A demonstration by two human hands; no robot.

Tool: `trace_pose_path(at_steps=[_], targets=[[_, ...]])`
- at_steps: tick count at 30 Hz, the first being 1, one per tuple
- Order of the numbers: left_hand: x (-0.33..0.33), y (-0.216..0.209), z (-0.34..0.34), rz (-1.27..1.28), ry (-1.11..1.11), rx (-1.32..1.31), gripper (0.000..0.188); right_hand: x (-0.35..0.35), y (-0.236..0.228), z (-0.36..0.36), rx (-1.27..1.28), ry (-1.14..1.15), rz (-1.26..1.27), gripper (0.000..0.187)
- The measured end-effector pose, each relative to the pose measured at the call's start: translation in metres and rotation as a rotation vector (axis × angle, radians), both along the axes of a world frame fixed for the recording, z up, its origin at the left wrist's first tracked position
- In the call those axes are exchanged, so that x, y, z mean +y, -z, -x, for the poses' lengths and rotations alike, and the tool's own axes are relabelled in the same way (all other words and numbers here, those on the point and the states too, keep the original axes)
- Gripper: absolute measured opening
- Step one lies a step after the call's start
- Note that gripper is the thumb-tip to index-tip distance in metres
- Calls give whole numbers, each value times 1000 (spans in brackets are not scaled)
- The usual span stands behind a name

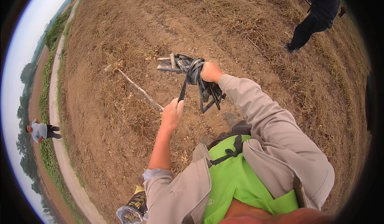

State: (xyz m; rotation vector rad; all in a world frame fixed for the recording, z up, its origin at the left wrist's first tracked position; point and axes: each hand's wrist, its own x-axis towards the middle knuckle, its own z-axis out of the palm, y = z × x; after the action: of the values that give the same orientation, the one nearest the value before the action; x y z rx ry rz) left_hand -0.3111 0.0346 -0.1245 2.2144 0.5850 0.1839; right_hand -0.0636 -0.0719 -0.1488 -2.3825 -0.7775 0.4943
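Note:
My right hand is closed around a bundle of flat black tape, which looks like drip irrigation tape. Its folded loops stick out on both sides of the hand, some smeared with soil. Lower and to the left, my left hand grips a strand of the same tape, pulled tight up to the bundle's middle. From the left hand a long, dirt-covered strip runs away to the ground at the left.
Dry uprooted plants lie in rows over brown soil. At the upper right a co-worker in dark clothes holds a thin line. Another person stands by the pale path at left. A yellow-and-black bag is at lower left.

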Motion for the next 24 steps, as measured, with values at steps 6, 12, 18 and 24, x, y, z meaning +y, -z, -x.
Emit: trace_pose_path(at_steps=[6,12,18,24], targets=[[-13,76,32,34,154,52,27,-22,-10,-14,693,-311,-868,30],[65,63,0,-301,291,62,22,-14,-63,18,138,-1137,68,23],[87,-34,-45,-707,259,156,20,6,-50,53,-515,-902,350,14],[29,-43,-40,-420,124,33,26,9,-40,41,-479,-590,239,12]])
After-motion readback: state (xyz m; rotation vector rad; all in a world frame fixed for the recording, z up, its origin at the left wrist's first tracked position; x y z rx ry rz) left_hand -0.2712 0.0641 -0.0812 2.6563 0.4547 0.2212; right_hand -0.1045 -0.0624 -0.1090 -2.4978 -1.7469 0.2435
